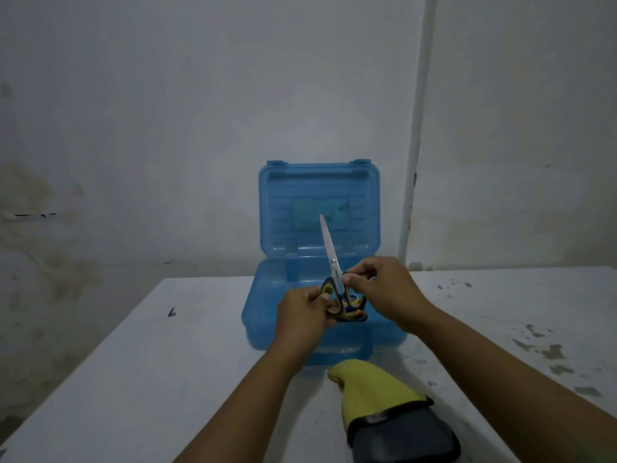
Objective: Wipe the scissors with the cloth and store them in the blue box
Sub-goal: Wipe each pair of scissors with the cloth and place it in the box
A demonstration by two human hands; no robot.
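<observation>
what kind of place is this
Probably a plain utility or storage room, not a furnished living space. The wall is bare and stained, a white pipe runs down it, and the white table is scuffed with chipped paint.

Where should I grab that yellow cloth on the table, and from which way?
Best to pinch the yellow cloth at its bunched top end nearest the blue box, coming straight down from above. That end looks raised and free, while its lower end runs under a dark cover.
</observation>
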